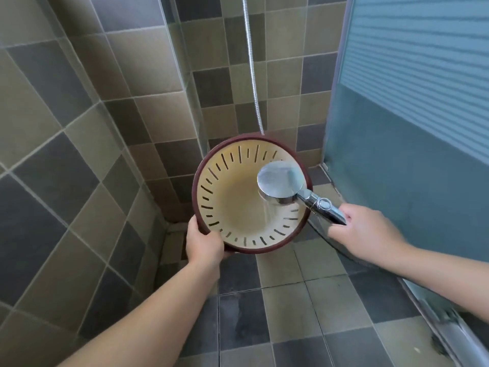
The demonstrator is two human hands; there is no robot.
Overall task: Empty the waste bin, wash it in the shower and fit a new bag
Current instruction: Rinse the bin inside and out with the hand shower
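1. Left hand [203,243]: gripping the lower-left rim of the waste bin [238,207], thumb hooked inside, fingers underneath.
2. Waste bin: cream inside, dark red rim, slotted wall, held up above the tiled shower floor [291,313], mouth tilted toward the camera.
3. Right hand [367,231]: curled round the handle of the chrome shower head [280,185].
4. Shower head: over the bin's right side, water running down into it.
5. Metal hose [252,64]: hanging down the tiled wall behind.

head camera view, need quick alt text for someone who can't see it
Seen from above, a person's left hand holds a cream waste bin with a dark red rim by its edge, while the right hand aims a chrome shower head into it. Water runs into the bin inside a grey and beige tiled shower.
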